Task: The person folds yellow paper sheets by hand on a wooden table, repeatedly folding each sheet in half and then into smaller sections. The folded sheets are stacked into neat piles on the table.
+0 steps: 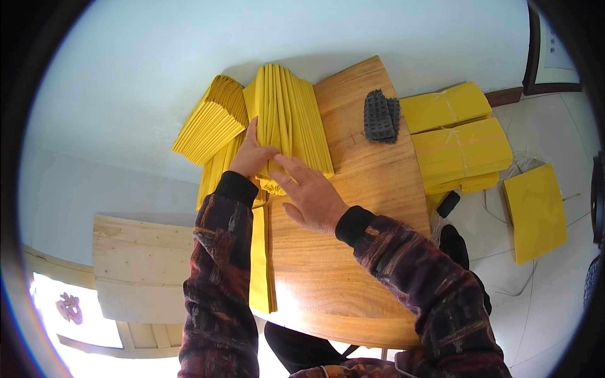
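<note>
A thick stack of yellow folded sheets (296,120) stands on edge at the table's far left, its folds fanned side by side. My left hand (252,154) grips the stack's near left corner, index finger stretched up along its side and thumb across the near end. Some of its fingers are hidden. At the near end, my right hand (312,195) has its fingers apart and stretched toward the stack, close to my left thumb; nothing shows in it. Another yellow stack (214,120) leans to the left, with more yellow sheets under it. A narrow yellow pile (259,261) lies below my left wrist.
The wooden table (353,264) has a rounded near edge. On it lies a dark grey textured pad (380,116). Tied yellow bundles (463,148) sit right of the table, and a yellow sheet pile (535,212) is on the tiled floor. A pale wooden board (145,268) stands left.
</note>
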Action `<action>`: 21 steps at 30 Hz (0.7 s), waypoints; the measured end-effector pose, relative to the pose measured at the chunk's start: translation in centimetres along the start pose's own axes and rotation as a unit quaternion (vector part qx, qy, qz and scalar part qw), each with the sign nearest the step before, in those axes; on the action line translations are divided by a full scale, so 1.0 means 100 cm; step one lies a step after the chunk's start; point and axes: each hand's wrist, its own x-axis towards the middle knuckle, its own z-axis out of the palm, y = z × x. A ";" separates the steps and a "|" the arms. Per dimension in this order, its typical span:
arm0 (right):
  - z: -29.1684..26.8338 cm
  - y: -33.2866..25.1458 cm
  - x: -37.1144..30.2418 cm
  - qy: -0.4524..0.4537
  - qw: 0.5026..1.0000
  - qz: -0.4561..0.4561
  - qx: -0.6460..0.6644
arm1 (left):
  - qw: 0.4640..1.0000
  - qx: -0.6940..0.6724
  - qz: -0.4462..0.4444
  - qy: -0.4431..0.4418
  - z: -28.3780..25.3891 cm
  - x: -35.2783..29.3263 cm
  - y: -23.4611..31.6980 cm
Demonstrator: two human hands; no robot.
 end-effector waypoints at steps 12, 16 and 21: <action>0.011 0.002 -0.004 -0.058 0.992 -0.061 -0.098 | 0.998 0.051 0.026 0.022 0.006 0.005 -0.006; 0.009 0.002 -0.004 -0.059 0.992 -0.065 -0.089 | 0.971 0.233 0.036 0.044 0.006 0.010 -0.017; 0.001 0.006 -0.003 0.003 0.996 0.040 -0.079 | 0.995 0.083 0.049 0.012 -0.002 0.014 -0.024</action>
